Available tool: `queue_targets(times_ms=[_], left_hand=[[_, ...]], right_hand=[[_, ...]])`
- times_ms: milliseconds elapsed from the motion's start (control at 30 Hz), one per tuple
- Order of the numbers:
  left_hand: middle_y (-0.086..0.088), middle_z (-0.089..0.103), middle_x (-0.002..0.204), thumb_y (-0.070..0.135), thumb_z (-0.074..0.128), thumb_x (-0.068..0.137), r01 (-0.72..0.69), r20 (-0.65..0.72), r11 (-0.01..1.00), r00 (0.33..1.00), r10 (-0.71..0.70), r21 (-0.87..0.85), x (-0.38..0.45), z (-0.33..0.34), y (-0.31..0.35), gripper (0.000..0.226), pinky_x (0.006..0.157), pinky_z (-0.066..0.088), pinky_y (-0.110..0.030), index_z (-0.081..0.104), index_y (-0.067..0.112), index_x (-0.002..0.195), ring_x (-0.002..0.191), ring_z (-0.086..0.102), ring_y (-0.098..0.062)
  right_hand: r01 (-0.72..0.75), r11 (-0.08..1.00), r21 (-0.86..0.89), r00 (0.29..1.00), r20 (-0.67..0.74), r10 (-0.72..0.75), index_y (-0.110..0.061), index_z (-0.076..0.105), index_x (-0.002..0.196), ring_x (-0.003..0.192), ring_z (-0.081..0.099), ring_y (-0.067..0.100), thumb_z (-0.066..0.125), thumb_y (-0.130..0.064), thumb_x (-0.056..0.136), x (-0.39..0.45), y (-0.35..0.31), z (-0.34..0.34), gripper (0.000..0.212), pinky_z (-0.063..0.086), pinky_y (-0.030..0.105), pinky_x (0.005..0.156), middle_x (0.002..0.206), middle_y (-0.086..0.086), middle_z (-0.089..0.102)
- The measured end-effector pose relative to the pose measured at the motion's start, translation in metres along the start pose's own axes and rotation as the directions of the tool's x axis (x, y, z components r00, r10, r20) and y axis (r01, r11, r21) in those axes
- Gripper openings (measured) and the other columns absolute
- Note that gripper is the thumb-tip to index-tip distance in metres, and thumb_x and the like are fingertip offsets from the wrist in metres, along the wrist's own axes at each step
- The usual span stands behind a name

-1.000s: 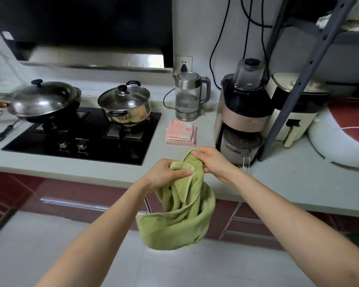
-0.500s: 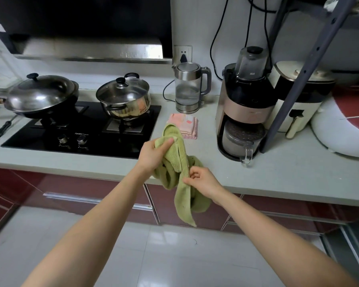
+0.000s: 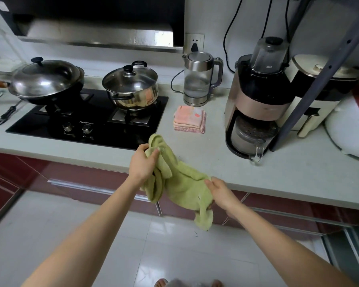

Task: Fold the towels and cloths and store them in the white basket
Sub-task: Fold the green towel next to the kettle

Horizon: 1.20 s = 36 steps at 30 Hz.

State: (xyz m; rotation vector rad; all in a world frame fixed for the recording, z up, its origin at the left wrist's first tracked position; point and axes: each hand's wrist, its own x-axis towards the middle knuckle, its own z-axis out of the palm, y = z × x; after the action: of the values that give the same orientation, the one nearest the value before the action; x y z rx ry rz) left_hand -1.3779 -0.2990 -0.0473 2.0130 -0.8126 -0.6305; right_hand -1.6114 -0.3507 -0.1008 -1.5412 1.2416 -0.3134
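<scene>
The right hand [image 3: 220,193] has swung outward and down from where it was a moment ago, drawing the green towel [image 3: 182,187] open between itself and the left hand [image 3: 143,164], so the cloth now stretches across the front edge of the counter [image 3: 278,175] instead of hanging in a bunch. Both hands have their fingers closed on the fabric, the left pinching an upper corner, the right gripping the lower edge. The towel looks rumpled and not yet folded. Farther back on the counter, a pink stack of folded cloths [image 3: 190,120] sits beside the kettle [image 3: 199,79]. No white basket shows here, so I'd judge storing is all still ahead.
</scene>
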Motion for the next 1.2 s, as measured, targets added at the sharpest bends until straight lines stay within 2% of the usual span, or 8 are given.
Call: queue_targets(times_ms=[133, 233, 333, 533, 700, 867, 1000, 1200], left_hand=[[-0.003, 0.066, 0.076, 0.042, 0.054, 0.092, -0.243, -0.013, 0.919, 0.966, 0.26, 0.31, -0.021, -0.004, -0.017, 0.026, 0.069, 0.049, -0.038, 0.064, 0.019, 0.084, 0.077, 0.06, -0.025], [-0.004, 0.057, 0.061, 0.042, 0.057, 0.091, -0.225, 0.083, 0.972, 0.972, 0.22, 0.06, -0.043, -0.004, -0.014, 0.034, 0.06, 0.043, -0.032, 0.061, 0.014, 0.072, 0.06, 0.051, -0.014], [-0.006, 0.052, 0.064, 0.031, 0.062, 0.091, -0.037, 0.138, 0.978, 0.988, 0.066, -0.203, -0.066, 0.002, -0.015, 0.031, 0.059, 0.043, -0.026, 0.061, 0.002, 0.08, 0.06, 0.048, -0.014], [-0.017, 0.068, 0.09, 0.013, 0.056, 0.095, 0.176, 0.307, 0.808, 0.952, 0.006, -0.562, -0.098, 0.005, -0.027, 0.018, 0.076, 0.054, -0.03, 0.065, 0.002, 0.106, 0.078, 0.065, -0.02], [-0.014, 0.068, 0.099, 0.014, 0.054, 0.096, 0.184, 0.342, 0.796, 0.939, 0.031, -0.577, -0.102, 0.002, -0.037, 0.022, 0.088, 0.049, -0.037, 0.066, 0.007, 0.112, 0.089, 0.062, -0.021], [-0.015, 0.065, 0.089, 0.023, 0.06, 0.093, 0.191, 0.434, 0.852, 0.9, 0.047, -0.488, -0.108, 0.009, -0.039, 0.022, 0.071, 0.042, -0.034, 0.069, 0.011, 0.11, 0.076, 0.053, -0.025], [-0.009, 0.063, 0.08, 0.018, 0.057, 0.094, 0.287, 0.422, 0.769, 0.906, -0.024, -0.571, -0.11, 0.011, -0.044, 0.02, 0.066, 0.047, -0.029, 0.07, 0.008, 0.106, 0.067, 0.054, -0.016], [-0.018, 0.068, 0.112, 0.008, 0.051, 0.095, 0.273, 0.443, 0.708, 0.894, 0.062, -0.651, -0.112, 0.004, -0.038, 0.028, 0.088, 0.054, -0.026, 0.062, -0.003, 0.117, 0.104, 0.066, -0.025]], right_hand=[[0.014, 0.916, 0.402, 1.0, 0.01, -0.02, -0.008, 0.046, 0.089, 0.044, 0.051, 0.011, 0.049, -0.015, 0.099, -0.008, -0.04, -0.008, 0.012, 0.033, 0.023, 0.036, 0.067, 0.01, 0.055], [0.029, 0.884, 0.467, 0.997, 0.046, -0.057, -0.013, 0.046, 0.103, 0.062, 0.065, 0.013, 0.056, -0.004, 0.093, -0.014, -0.059, -0.007, 0.016, 0.048, 0.025, 0.053, 0.08, 0.008, 0.066], [0.06, 0.86, 0.507, 0.996, 0.029, -0.086, -0.015, 0.037, 0.104, 0.056, 0.066, 0.012, 0.052, 0.004, 0.093, -0.019, -0.067, 0.003, 0.027, 0.049, 0.022, 0.048, 0.074, 0.01, 0.067], [0.102, 0.822, 0.561, 0.972, 0.12, -0.203, -0.017, 0.041, 0.11, 0.076, 0.069, 0.021, 0.047, 0.006, 0.094, -0.025, -0.066, 0.015, 0.029, 0.055, 0.025, 0.066, 0.084, 0.017, 0.069], [0.381, 0.911, 0.156, 0.862, 0.297, -0.411, -0.01, 0.067, 0.102, 0.102, 0.064, 0.012, 0.052, 0.013, 0.085, -0.028, -0.066, 0.013, 0.033, 0.047, 0.018, 0.092, 0.105, 0.002, 0.065], [0.688, 0.681, -0.253, 0.725, 0.191, -0.662, -0.015, 0.071, 0.08, 0.085, 0.048, 0.01, 0.075, -0.015, 0.078, -0.025, -0.067, 0.014, 0.004, 0.038, 0.016, 0.075, 0.089, -0.005, 0.05], [0.714, 0.668, -0.212, 0.698, 0.302, -0.65, -0.012, 0.061, 0.073, 0.079, 0.053, 0.016, 0.067, -0.017, 0.086, -0.025, -0.071, 0.004, 0.015, 0.044, 0.029, 0.075, 0.083, 0.001, 0.058], [0.59, 0.8, -0.111, 0.787, 0.301, -0.538, -0.018, 0.068, 0.074, 0.063, 0.051, 0.019, 0.071, -0.022, 0.083, -0.028, -0.064, 0.008, 0.01, 0.04, 0.031, 0.061, 0.069, 0.007, 0.063]])
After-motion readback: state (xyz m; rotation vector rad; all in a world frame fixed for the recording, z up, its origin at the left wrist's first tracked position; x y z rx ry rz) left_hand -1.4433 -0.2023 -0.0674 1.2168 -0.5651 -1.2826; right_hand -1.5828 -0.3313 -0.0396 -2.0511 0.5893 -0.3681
